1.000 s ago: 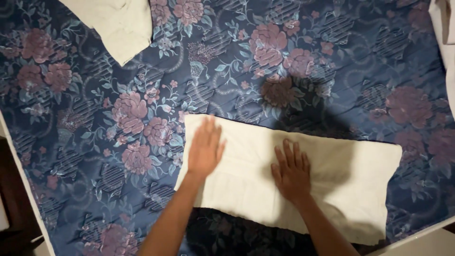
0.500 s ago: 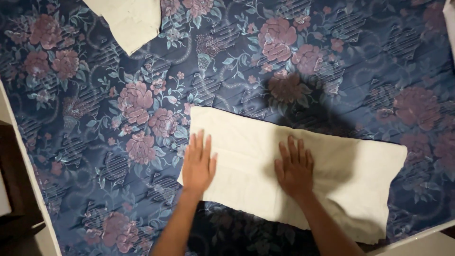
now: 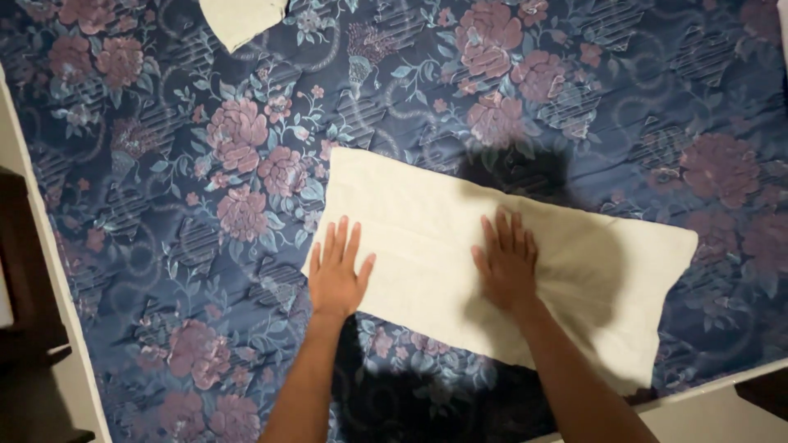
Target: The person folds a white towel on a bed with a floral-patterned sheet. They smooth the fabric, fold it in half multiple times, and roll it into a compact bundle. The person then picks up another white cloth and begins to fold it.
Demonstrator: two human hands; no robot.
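A cream towel (image 3: 427, 213), folded into a long rectangle, lies flat on a blue quilted mattress (image 3: 164, 205) with pink flower patterns. My left hand (image 3: 337, 271) rests palm down on the towel's near left corner, fingers spread. My right hand (image 3: 507, 261) presses flat on the towel's middle, fingers spread and pointing away from me. Neither hand grips the cloth. A dark shadow covers the towel's right half and part of the mattress behind it.
A second cream cloth (image 3: 238, 18) lies at the top edge, partly out of frame. The mattress's white edge (image 3: 57, 271) runs down the left side, with dark furniture (image 3: 25, 271) beyond it. Another white edge (image 3: 714, 402) shows at the bottom right.
Both hands have slid toward me along the towel, the left one to its near corner. The view has shifted so the second cloth sits further out of frame.
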